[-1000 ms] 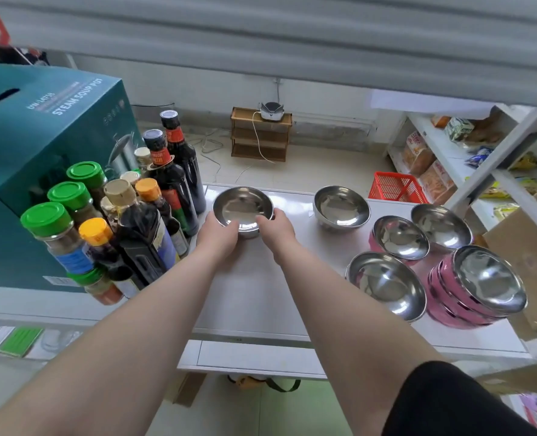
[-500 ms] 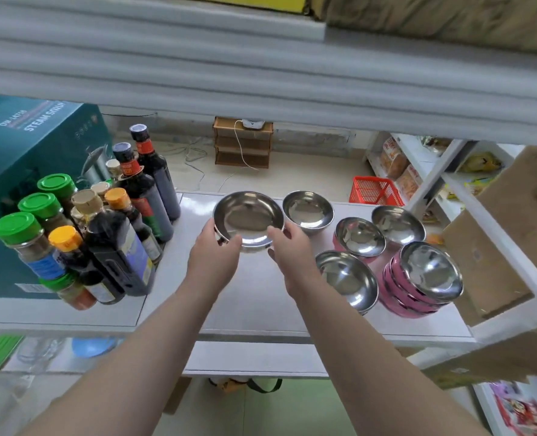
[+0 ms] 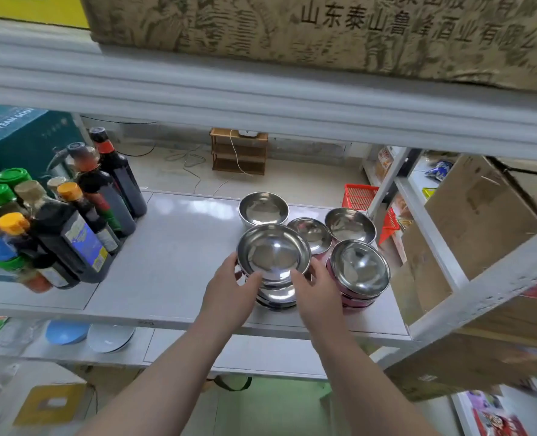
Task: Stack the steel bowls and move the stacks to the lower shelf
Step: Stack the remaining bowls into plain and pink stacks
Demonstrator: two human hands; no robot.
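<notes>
Steel bowl in my hands [image 3: 273, 251]: I hold it by the rim from both sides, directly over another steel bowl [image 3: 276, 295] on the shelf; I cannot tell if the two are touching
Left hand [image 3: 229, 294]: fingers curled against the near-left rim, gripping the upper bowl
Right hand [image 3: 319, 292]: fingers closed on the near-right rim of the same bowl
Loose bowls, count: I see three more singles – back bowl [image 3: 263, 209], middle bowl [image 3: 312, 235], right bowl [image 3: 350, 225] – packed close behind my pair
Pink stack [image 3: 358, 273]: one pile of pink-sided bowls, just right of my right hand; I cannot count its layers for sure
Bottles [image 3: 81, 221]: a tight cluster at the left; too blurred and overlapped for an exact count
Shelf [image 3: 172, 253]: white; a broad bare strip runs between the bottles and my bowls
Front edge: the lower bowl sits near it, my wrists cross over it
Right edge: a white upright post [image 3: 434, 243] and cardboard box [image 3: 481, 215] stand close beside the pink stack
Lower shelf [image 3: 260, 354]: visible beneath; two plates [image 3: 87, 336] lie at its left, bare surface under my arms
</notes>
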